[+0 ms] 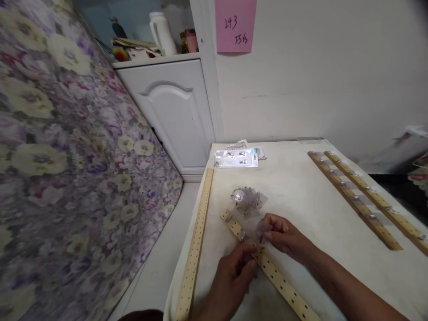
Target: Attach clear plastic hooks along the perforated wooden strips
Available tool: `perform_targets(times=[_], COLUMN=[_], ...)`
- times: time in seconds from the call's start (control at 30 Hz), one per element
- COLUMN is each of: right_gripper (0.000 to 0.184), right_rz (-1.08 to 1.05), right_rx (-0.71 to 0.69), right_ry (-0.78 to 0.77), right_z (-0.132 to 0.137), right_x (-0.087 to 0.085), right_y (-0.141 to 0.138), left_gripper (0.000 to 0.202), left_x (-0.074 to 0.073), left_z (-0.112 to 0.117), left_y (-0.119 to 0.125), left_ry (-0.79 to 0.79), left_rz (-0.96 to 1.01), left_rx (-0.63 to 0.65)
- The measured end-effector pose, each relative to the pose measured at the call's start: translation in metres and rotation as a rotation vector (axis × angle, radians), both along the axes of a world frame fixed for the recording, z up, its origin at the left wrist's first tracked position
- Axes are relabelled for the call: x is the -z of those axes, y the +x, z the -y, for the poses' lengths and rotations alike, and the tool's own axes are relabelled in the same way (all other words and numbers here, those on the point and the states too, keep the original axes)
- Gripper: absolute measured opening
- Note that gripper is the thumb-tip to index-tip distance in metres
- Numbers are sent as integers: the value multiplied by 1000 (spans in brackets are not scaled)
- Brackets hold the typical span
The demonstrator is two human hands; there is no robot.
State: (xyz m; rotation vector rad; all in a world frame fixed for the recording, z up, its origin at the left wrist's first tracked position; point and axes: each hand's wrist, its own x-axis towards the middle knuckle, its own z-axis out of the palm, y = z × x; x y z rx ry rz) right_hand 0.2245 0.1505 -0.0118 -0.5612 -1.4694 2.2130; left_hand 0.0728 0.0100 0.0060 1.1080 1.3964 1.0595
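Note:
A perforated wooden strip (279,278) lies slantwise on the table in front of me, with small metal-and-clear-plastic pieces at its far end. My left hand (232,278) has its fingers curled against the strip's left edge and holds it. In a pinch between thumb and forefinger, my right hand (284,234) has a clear plastic hook (261,232), just above the strip's right edge; its lower part is close to the holes. Beyond the strip's far end is a small pile of similar clear hooks (247,199) with metal parts.
Another perforated strip (197,240) runs along the table's left edge. Two strips (354,198) fitted with hooks lie at the right. Near the wall is a clear blister pack (236,158) with hooks printed or packed inside. A flowered curtain (73,156) hangs at the left.

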Motion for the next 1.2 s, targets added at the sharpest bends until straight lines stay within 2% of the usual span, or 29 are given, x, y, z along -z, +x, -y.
perform_targets(times=[0.1, 0.2, 0.37, 0.53, 0.7, 0.77, 0.9, 1.07, 1.2], right_gripper=[29, 28, 29, 22, 19, 20, 17, 17, 17], right_rz=[-26, -20, 10, 49, 246, 280, 321, 345, 370], right_rx=[-10, -75, -108, -88, -236, -250, -191, -179, -193], right_ry=[-38, -30, 27, 134, 99, 93, 116, 129, 135], right_z=[9, 14, 13, 7, 1, -1, -3, -5, -7], right_x=[5, 8, 2, -4, 1, 5, 11, 16, 21], right_y=[-5, -8, -7, -4, 6, 8, 7, 7, 9], left_gripper=[29, 26, 30, 31, 34, 35, 34, 27, 24], left_x=[1, 0, 0, 5, 11, 10, 5, 1, 4], left_z=[-1, -4, -7, -5, -3, -2, 1, 11, 19], left_y=[1, 2, 2, 2, 4, 5, 3, 2, 2], left_ry=[24, 31, -72, -148, -206, -219, -210, -5, 28], left_rz=[107, 133, 177, 127, 33, -15, -170, -577, -766], left_rx=[-5, -24, -43, -18, -5, -3, 24, 102, 146])
